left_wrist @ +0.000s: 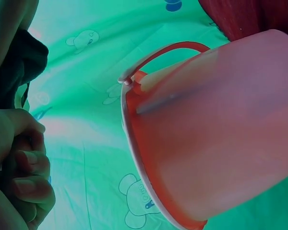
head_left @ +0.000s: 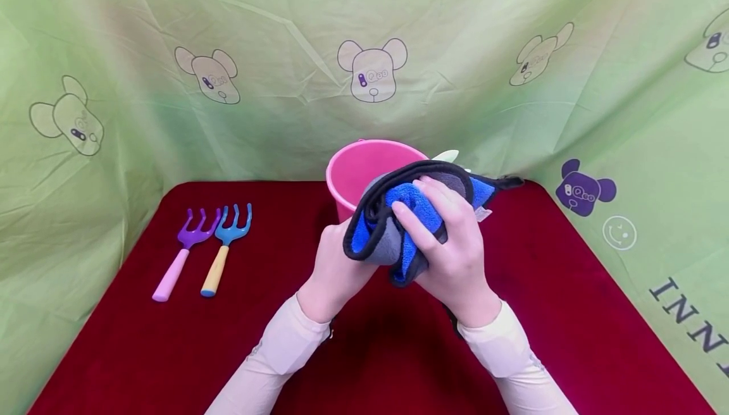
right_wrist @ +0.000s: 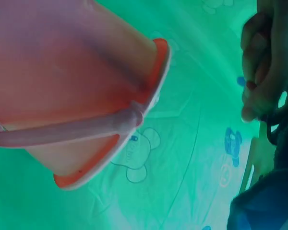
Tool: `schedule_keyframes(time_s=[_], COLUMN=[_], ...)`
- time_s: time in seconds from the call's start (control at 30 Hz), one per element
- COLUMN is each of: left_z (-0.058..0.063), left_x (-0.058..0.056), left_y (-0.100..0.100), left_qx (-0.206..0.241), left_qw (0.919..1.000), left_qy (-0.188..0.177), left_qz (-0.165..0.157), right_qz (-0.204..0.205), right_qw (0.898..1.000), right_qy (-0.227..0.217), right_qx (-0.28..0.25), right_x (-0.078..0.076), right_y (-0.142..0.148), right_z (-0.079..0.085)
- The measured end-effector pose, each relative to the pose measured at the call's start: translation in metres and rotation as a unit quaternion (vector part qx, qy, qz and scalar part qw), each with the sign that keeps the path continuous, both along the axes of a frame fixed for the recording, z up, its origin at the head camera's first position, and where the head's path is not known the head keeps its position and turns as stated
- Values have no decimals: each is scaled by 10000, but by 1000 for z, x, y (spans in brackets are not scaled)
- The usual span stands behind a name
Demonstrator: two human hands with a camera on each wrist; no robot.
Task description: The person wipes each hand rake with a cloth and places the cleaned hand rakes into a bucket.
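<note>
A bunched cloth [head_left: 389, 244], blue and grey with black edging, is held up by both hands in the head view. My left hand [head_left: 336, 269] grips it from below and the left, its fingers mostly hidden under the folds. From above and the right, my right hand [head_left: 455, 257] grips the folds with bent fingers. A black loop end of the cloth sticks out to the right. Directly behind is a pink bucket [head_left: 364, 165], its front right rim covered by the cloth. The left wrist view shows curled fingers [left_wrist: 33, 187] at the left edge, apart from the bucket.
Two toy hand forks lie on the left of the dark red tabletop [head_left: 142, 339]: a purple one with pink handle [head_left: 171, 276] and a blue one with yellow handle [head_left: 215, 271]. A pale green piece [head_left: 447, 155] shows behind the cloth. Green printed fabric [head_left: 285, 124] encloses the table.
</note>
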State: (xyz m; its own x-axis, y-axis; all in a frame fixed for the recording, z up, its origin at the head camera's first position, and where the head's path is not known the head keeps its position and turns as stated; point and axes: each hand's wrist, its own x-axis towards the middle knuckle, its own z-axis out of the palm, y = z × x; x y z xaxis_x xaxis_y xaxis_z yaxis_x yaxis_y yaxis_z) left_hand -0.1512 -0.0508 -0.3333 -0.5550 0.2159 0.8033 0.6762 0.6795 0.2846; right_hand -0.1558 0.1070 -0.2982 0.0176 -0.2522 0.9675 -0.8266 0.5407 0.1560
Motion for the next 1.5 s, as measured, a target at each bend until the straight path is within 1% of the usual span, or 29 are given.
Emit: schedule_keyframes(time_s=[0.1, 0.2, 0.3, 0.37, 0.43, 0.53, 0.63, 0.8, 1.03, 1.13, 1.3, 1.4, 1.5], left_z=[1, 0, 0, 0, 0, 0, 0, 2, 2, 2, 3, 3, 3], left_x=[-1, -2, -2, -2, -2, -1, -1, 0, 1, 1, 1, 1, 1], left_y=[0, -1, -2, -2, -2, -1, -1, 0, 1, 2, 5, 6, 7], left_qx=[-65, -222, -412, -456, -408, -254, -142, -107, -185, -258, -519, -625, -651], left_qw=[9999, 9990, 9972, 9965, 9970, 9981, 9988, 9991, 9989, 9985, 9962, 9949, 9946], left_qy=[148, 366, 550, 606, 585, 523, 444, 396, 408, 476, 659, 718, 743], left_qz=[50, 159, 298, 344, 309, 206, 111, 86, 108, 118, 236, 320, 329], right_qz=[-54, -78, -81, -152, -255, -383, -413, -497, -630, -634, -665, -712, -729], right_qw=[9998, 9993, 9989, 9987, 9985, 9986, 9989, 9987, 9980, 9980, 9977, 9974, 9973], right_qy=[-120, -241, -333, -377, -404, -317, -165, -40, 21, 7, -128, -89, -52], right_qx=[156, 278, 309, 291, 249, 176, 126, 40, -37, -83, -46, 31, 46], right_x=[0, 0, 0, 0, -1, -2, -4, -7, -8, -8, -7, -8, -9], right_y=[-1, -2, -2, -2, -2, -3, -4, -3, 0, 2, 9, 12, 13], right_z=[-1, -1, -2, -3, -4, -5, -5, -6, -7, -6, -3, -1, -1])
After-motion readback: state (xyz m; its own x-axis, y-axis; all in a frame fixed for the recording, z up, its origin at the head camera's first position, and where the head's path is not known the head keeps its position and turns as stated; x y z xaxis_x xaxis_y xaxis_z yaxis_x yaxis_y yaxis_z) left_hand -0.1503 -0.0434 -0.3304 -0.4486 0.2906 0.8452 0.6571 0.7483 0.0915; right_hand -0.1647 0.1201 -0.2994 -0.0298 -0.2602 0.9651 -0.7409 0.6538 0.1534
